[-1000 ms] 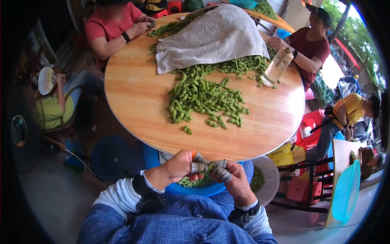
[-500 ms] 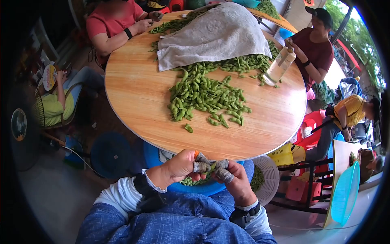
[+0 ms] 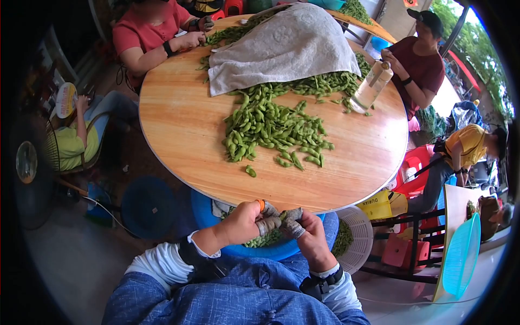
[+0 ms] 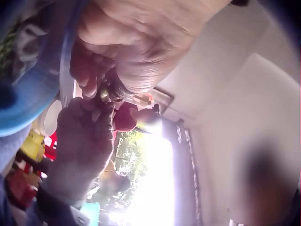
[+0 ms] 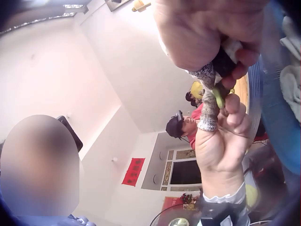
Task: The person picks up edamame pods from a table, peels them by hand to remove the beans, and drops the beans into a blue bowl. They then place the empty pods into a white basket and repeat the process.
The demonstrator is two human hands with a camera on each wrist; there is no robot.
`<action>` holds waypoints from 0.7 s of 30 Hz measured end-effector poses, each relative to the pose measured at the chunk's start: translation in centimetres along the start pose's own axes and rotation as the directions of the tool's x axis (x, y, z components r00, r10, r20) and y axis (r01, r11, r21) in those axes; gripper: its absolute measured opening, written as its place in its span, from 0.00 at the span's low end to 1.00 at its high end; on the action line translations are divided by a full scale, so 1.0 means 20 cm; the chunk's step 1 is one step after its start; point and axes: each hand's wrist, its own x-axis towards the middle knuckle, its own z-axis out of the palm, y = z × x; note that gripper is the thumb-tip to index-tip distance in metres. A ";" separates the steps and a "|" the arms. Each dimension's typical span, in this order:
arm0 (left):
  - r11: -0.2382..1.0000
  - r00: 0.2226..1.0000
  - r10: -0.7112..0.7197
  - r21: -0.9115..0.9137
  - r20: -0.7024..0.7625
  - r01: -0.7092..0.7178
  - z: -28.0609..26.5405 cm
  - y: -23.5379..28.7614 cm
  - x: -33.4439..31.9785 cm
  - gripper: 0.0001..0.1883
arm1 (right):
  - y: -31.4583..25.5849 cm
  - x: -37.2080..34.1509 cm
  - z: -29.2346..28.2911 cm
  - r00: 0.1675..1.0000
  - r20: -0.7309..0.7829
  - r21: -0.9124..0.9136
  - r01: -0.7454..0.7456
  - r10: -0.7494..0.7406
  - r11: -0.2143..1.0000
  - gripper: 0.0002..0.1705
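Observation:
A green soybean pod (image 5: 219,96) is pinched between both hands at the near edge of the table. My left hand (image 3: 242,222) grips one end with thumb and finger, which wear grey knitted finger covers (image 5: 209,110). On the other end is my right hand (image 3: 316,241), its covered thumb and finger pinching too. The hands nearly hide the pod (image 3: 282,215) in the head view. Below them a blue basin (image 3: 203,211) holds shelled green beans (image 3: 265,239). In the left wrist view, the fingertips of both hands meet and are dim against bright backlight.
A round wooden table (image 3: 184,124) bears a heap of pods (image 3: 265,127), a grey towel (image 3: 281,51) and a clear bottle (image 3: 372,86). A white basket (image 3: 363,238) stands right of the basin. Several people sit around, one in a red shirt (image 3: 146,35) at the table.
My hands stay together at the table edge, their fingers shifting slightly on the pod. The person at the right has drawn their hands back from the table.

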 end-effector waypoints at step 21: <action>0.873 0.969 -0.196 -0.425 0.148 0.241 -0.03 -0.14 -0.05 0.10 | 0.10 0.02 -0.03 0.972 0.142 0.028 0.187 -0.189 0.982 0.14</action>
